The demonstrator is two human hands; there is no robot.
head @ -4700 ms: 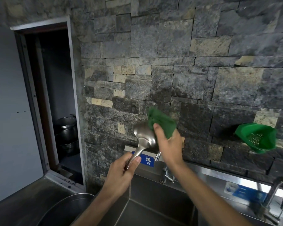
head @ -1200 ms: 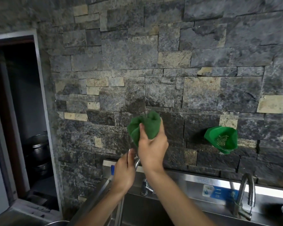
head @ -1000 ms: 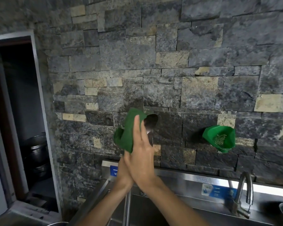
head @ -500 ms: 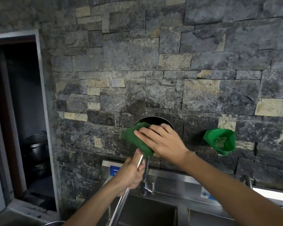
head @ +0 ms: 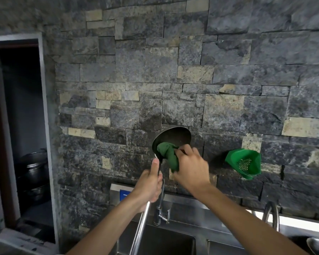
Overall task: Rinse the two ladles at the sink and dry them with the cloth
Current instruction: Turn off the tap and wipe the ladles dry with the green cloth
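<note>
I hold a steel ladle [head: 175, 137] upright in front of the stone wall, bowl facing me. My left hand [head: 149, 184] grips its long handle just below the bowl, thumb up along the shaft. My right hand [head: 190, 167] presses a bunched green cloth [head: 167, 153] into the lower part of the bowl. The handle runs down past my left wrist toward the steel sink [head: 173, 242]. A rounded steel piece [head: 318, 245], possibly another ladle's bowl, shows at the bottom right corner.
A faucet [head: 160, 212] rises behind my left hand and a second faucet [head: 271, 214] stands at the right. A green plastic strainer [head: 244, 165] hangs on the wall. Stacked metal pots [head: 32, 173] sit in the open doorway on the left.
The cloth has moved from the ladle's rim down into the bowl, which now faces me more fully. My left hand keeps its grip on the handle.
</note>
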